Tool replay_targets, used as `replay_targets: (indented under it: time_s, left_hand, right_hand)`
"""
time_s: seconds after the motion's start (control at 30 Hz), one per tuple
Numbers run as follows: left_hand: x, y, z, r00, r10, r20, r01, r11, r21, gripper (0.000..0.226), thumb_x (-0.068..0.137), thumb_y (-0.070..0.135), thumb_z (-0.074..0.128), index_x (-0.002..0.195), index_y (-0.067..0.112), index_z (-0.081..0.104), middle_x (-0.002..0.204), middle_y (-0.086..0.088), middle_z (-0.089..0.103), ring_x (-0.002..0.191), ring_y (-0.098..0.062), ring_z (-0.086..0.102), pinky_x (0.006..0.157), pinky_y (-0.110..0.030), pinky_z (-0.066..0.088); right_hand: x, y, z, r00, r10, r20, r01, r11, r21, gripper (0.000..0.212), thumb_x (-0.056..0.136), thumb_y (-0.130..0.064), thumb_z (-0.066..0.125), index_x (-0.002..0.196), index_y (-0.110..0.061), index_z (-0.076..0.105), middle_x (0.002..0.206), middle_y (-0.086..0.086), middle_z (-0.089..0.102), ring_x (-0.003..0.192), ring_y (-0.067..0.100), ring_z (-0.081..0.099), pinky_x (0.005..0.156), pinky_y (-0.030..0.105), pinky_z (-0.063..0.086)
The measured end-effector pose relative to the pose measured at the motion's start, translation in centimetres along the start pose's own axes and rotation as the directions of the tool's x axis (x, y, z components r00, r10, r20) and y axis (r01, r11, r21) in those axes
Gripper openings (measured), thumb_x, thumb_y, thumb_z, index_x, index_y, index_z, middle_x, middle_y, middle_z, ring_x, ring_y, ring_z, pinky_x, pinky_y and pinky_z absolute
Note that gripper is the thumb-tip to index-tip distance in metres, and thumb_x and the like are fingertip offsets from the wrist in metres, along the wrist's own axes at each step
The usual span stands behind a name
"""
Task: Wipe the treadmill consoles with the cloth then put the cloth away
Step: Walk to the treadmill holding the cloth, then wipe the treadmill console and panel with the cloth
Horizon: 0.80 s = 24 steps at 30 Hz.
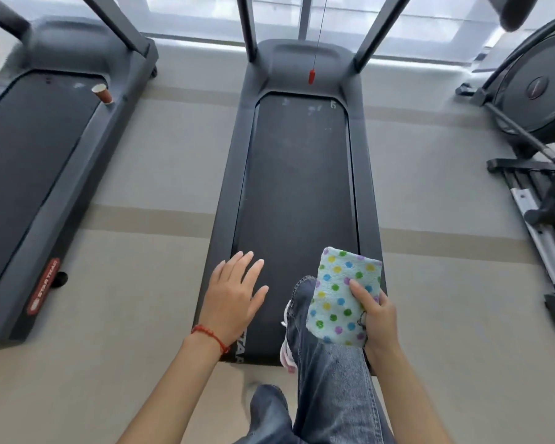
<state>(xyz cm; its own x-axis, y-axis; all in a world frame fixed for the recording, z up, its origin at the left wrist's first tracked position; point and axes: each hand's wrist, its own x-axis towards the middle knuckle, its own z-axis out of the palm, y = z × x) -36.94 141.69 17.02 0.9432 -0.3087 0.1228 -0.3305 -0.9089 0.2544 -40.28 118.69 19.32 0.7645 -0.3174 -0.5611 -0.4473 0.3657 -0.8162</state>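
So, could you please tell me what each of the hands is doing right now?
Left hand: open, holding nothing.
Right hand: closed on the folded polka-dot cloth.

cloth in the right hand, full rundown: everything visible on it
The cloth is a pale blue, fluffy, terry-like towel printed with green, yellow, blue and purple dots. It is folded into a thick, roughly rectangular pad, held upright and slightly tilted. The right hand grips its lower right edge, thumb across the front, the other fingers hidden behind. It is held in the air above the rear end of the middle treadmill, in front of the person's raised, jeans-clad leg. Nothing else touches it; the left hand is open, apart.
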Motion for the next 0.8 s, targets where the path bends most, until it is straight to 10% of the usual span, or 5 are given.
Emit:
replay_targets:
  time_s: [0.3, 0.8]
  left_hand:
    - [10.9, -0.8, 0.7, 0.998, 0.016, 0.054, -0.016, 1.000, -0.012, 0.065, 0.100, 0.044, 0.012, 0.116, 0.006, 0.063, 0.117, -0.016, 0.063, 0.110, -0.033, 0.059, 0.089, -0.048, 0.050]
    - [31.8, 2.7, -11.2, 0.998, -0.016, -0.057, 0.016, 1.000, -0.009, 0.048, 0.089, 0.035, 0.038, 0.115, 0.003, 0.064, 0.116, -0.017, 0.063, 0.108, -0.035, 0.060, 0.087, -0.050, 0.050]
  right_hand:
    - [8.9, -5.6, 3.1, 1.000, -0.001, 0.008, 0.001, 1.000, 0.011, 0.007, 0.082, -0.011, 0.065, 0.089, -0.012, 0.066, 0.085, 0.005, 0.073, 0.075, 0.024, 0.071, 0.059, 0.035, 0.058]
    - [16.1, -26.5, 8.0, 0.998, 0.060, 0.022, -0.058, 0.996, -0.062, 0.019, 0.081, -0.017, 0.069, 0.098, -0.011, 0.064, 0.100, 0.013, 0.070, 0.088, 0.032, 0.069, 0.081, 0.052, 0.054]
